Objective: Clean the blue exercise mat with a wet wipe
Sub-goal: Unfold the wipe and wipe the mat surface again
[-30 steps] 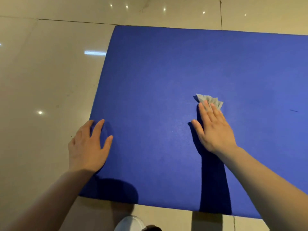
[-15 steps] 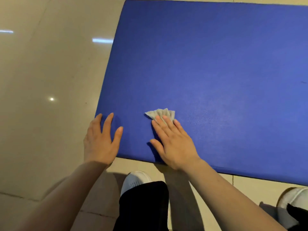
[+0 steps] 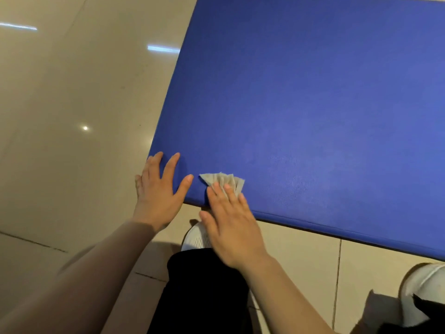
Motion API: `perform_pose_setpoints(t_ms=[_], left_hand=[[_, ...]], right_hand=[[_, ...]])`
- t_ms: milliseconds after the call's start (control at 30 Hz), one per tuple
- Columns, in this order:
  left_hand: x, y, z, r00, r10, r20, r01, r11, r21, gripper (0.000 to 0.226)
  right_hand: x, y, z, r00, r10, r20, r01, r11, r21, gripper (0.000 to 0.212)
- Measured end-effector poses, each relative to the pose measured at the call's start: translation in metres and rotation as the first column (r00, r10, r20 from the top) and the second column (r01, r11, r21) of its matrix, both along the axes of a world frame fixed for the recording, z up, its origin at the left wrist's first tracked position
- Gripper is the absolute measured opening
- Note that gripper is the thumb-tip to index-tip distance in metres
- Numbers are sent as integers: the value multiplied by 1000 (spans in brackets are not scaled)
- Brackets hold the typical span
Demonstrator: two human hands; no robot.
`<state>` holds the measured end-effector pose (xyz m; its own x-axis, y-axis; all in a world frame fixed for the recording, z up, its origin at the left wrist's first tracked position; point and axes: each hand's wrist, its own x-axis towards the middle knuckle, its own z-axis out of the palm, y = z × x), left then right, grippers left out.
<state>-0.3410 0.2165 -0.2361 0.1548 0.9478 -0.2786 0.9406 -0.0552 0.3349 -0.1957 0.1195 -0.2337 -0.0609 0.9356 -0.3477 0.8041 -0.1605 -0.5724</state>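
Left hand flat, fingers spread, pressing near-left corner of mat; right hand flat, straight fingers pinning wipe near mat's front edge; wipe grey, creased, fan-shaped; mat blue, smooth, on glossy tile floor.

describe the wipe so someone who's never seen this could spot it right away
The large blue exercise mat lies on glossy beige floor tiles. At its near left corner, between two hands, a small crumpled grey-white wet wipe fans out from under the right hand: the only pale thing on the blue.
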Motion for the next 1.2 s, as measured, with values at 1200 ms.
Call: perform_pose_setpoints(t_ms=[1200], left_hand=[[29, -31, 18, 878, 30, 479, -38, 999, 7, 47]], right_hand=[[0, 11, 11, 869, -271, -415, 240, 963, -125, 76]])
